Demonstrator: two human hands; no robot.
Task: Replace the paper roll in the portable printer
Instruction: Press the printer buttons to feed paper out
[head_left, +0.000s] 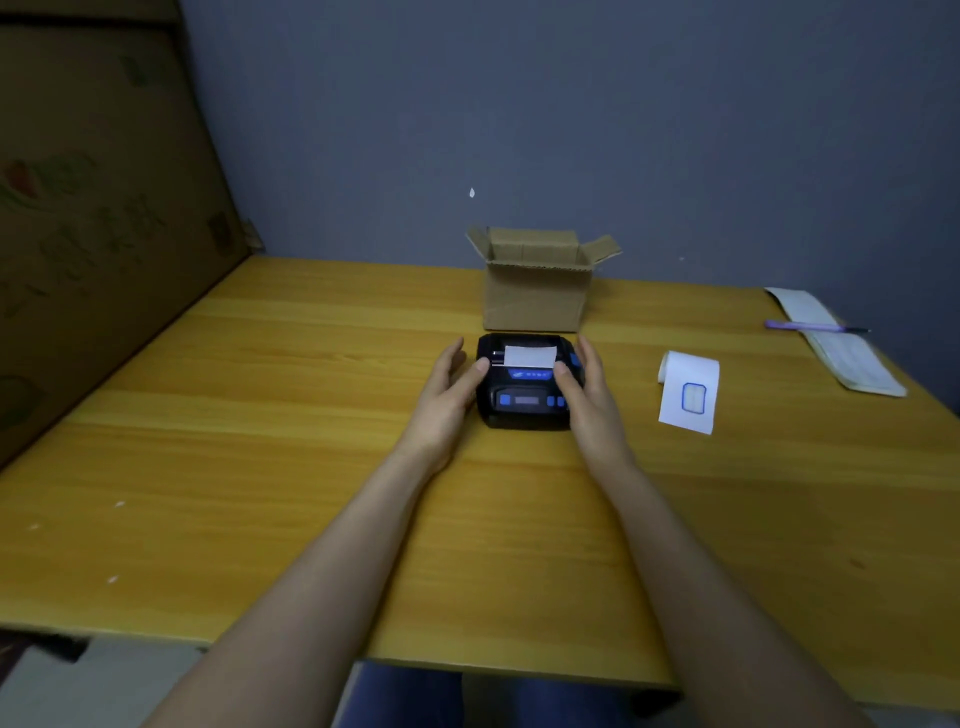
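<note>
- The portable printer (525, 382) is framed between the two hands on the wooden table (260, 467), with an open cardboard box (535, 288) just beyond it.
- The left hand (447, 395) is laid against the printer's left flank, its thumb tip pressed on the top near the paper slot; the fingers are spread loosely, not curled shut.
- The right hand (584, 387) is set against the right flank, thumb likewise resting on the lid; the blue side button (573, 358) is seen just at its fingers.
- The hands are kept apart, the printer's body being braced between them rather than clenched by either.
- A short tab of paper (529, 356) is seen standing out of the slot, between the two thumbs.
- A second paper roll (688, 387), partly unrolled with a blue rectangle printed on its tail, is left lying to the right, well apart from the right hand.
- That roll's axis is laid roughly away from the person, its loose tail trailing nearward; the right hand is judged the nearer by far.
- Which roll is the fresh one cannot be told; the lid looks closed, so the step is judged either opening or final pressing-down.
- Farther right, a pen (810, 327) is rested across a paper strip (836, 343).
</note>
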